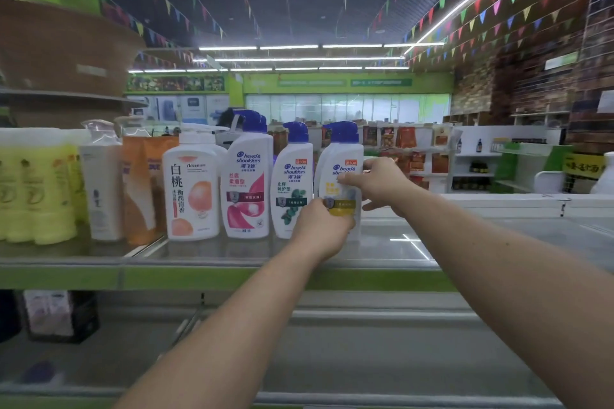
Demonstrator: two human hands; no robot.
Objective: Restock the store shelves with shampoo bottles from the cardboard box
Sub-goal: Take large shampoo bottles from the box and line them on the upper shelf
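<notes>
Shampoo bottle with the yellow label [342,159] is at the far right end of the row on the shelf [199,251], upright, blue cap on top. Its base looks like it's down on the shelf surface, but that part's a bit blurry, so can't swear to it.

Both hands are on it. The left hand [320,231] is wrapped around the lower part, fingers curled over the front near the bottom of the label. The right hand [378,181] grips it higher up from the right side, thumb pressed across the front label.

Just to its left is a green-label bottle [292,183] of the same brand, nearly touching. Then come a bigger pink-label bottle [247,176] and a white peach pump bottle [192,186]. Further left are orange pouches [143,183], a plain white pump bottle [101,183] and a bunch of yellow bottles [36,192].

There's another blue cap peeking out right behind the held one. To the right of the shelf sits a glass-topped freezer chest [498,229], with coloured bunting strung across the ceiling.
</notes>
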